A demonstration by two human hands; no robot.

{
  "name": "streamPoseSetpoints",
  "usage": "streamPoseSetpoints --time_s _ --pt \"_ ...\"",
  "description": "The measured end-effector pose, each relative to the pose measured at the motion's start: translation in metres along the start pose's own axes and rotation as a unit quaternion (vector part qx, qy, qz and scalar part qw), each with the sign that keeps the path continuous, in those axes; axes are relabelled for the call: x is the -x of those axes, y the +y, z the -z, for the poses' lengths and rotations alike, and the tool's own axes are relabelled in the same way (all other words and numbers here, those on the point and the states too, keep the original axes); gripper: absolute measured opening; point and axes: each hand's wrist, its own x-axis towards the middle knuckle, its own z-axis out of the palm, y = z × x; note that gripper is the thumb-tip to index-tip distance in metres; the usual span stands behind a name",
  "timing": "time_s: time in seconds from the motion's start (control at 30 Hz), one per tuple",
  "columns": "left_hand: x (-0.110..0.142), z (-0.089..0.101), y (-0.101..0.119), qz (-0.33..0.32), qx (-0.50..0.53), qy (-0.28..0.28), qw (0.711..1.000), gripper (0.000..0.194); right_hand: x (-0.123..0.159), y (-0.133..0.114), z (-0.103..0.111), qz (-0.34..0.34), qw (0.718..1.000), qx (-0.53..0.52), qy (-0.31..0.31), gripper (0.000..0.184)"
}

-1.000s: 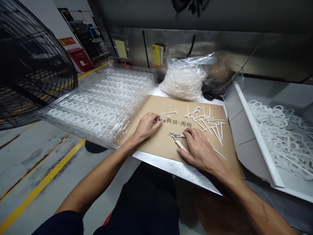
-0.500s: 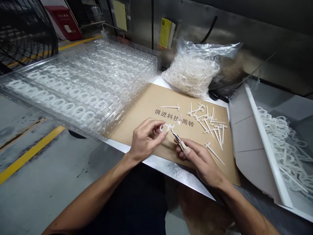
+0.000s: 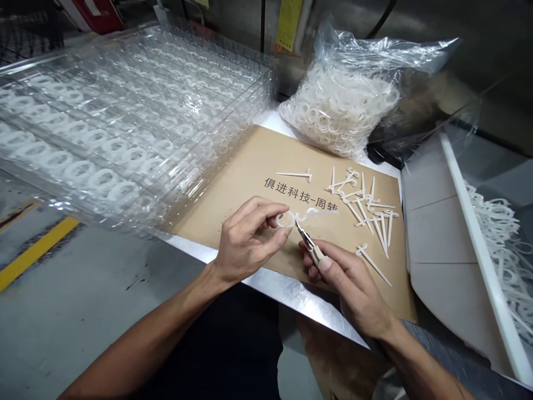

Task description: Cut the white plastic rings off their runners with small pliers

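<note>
My left hand (image 3: 250, 241) pinches a white plastic ring (image 3: 285, 219) between thumb and fingers, just above the brown cardboard sheet (image 3: 250, 178). A curved white strip (image 3: 312, 214) extends to the ring's right. My right hand (image 3: 350, 283) grips small cutting pliers (image 3: 308, 244) with pale handles, their tips at the ring's edge. A loose heap of white plastic runner pieces (image 3: 362, 203) lies on the cardboard to the right. One single runner (image 3: 293, 175) lies above my hands, and another (image 3: 372, 265) lies beside my right hand.
Stacked clear trays (image 3: 125, 122) holding rows of white rings stand to the left. A clear bag of white rings (image 3: 337, 105) sits behind the cardboard. A white-rimmed bin (image 3: 470, 222) of white pieces is at the right. The steel table edge (image 3: 291, 294) runs below my hands.
Both hands have risen from the cardboard and come together. The ring is now lifted in my left hand, with the plier tips at it. The view has moved closer and shifted right.
</note>
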Motion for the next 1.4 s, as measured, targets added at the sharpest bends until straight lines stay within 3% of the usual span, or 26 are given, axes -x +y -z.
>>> streamPoseSetpoints --time_s 1.1,1.4 --pt "0.0007 -0.0004 0.0000 -0.037 -0.005 -0.020 0.999 0.026 -0.0030 0.0022 -0.0021 0.007 1.000 -0.007 0.016 0.040" --pt "0.0000 -0.0007 0.0008 -0.034 -0.004 -0.028 0.999 0.025 -0.0020 0.0031 -0.0042 0.036 0.995 0.084 0.026 0.043"
